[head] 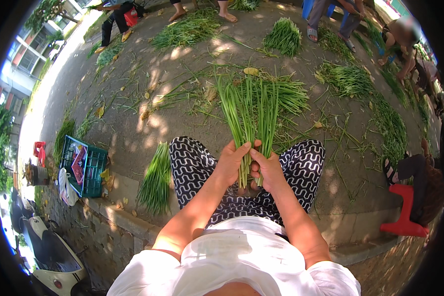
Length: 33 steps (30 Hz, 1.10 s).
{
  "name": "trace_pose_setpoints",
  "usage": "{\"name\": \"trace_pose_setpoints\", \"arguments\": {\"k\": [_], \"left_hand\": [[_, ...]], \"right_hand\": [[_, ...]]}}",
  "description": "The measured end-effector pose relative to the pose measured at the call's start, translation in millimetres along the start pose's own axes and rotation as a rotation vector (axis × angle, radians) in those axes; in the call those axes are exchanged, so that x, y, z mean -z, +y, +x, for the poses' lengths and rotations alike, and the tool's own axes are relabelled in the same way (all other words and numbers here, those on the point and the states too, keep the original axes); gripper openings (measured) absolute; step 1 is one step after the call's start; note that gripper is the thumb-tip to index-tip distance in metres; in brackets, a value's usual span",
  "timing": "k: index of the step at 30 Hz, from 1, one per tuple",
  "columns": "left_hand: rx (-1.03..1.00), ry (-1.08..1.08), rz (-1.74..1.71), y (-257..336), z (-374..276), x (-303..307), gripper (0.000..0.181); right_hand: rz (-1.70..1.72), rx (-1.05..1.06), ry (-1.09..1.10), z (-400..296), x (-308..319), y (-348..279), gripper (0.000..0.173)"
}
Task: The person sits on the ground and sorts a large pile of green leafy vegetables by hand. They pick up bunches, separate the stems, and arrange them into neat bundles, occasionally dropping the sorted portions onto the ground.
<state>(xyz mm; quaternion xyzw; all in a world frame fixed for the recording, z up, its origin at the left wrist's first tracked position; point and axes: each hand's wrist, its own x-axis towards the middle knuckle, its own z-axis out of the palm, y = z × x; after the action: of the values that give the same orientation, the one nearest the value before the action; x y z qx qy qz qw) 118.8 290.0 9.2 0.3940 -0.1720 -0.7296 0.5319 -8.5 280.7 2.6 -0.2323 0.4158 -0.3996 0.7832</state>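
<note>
My left hand [231, 161] grips a bunch of long green stalks [238, 118], which look like garlic chives or garlic scapes. A second, thinner bunch [267, 122] is in my right hand [267, 166]. Both hands meet above my lap, thumbs almost touching, and the pale cut ends point down towards me. Past the held bunches, a loose pile of the same stalks [290, 94] lies on the ground, partly hidden by them. Beside my left knee rests a neat heap of stalks [154, 181].
A green plastic crate [94, 170] with packages stands at left, a white plastic bag [67, 188] against it. A parked scooter [55, 255] is behind. Other people sit around more heaps [283, 37]. A person on a red stool [405, 214] is at right. A kerb [124, 218] runs beneath me.
</note>
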Motion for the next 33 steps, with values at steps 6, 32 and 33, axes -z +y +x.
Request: {"name": "trace_pose_setpoints", "arguments": {"k": [6,32,33], "left_hand": [[-0.029,0.016,-0.028,0.3,1.4,-0.5,0.021],[0.050,0.149,0.250,-7.0,-8.9,12.1,0.016],[0.072,0.137,0.272,-11.6,-11.4,9.4,0.016]], "right_hand": [[0.065,0.014,0.054,0.5,2.1,-0.2,0.008],[0.123,0.183,0.231,11.9,25.4,-12.5,0.011],[0.106,0.185,0.239,11.9,24.1,-12.4,0.012]]}}
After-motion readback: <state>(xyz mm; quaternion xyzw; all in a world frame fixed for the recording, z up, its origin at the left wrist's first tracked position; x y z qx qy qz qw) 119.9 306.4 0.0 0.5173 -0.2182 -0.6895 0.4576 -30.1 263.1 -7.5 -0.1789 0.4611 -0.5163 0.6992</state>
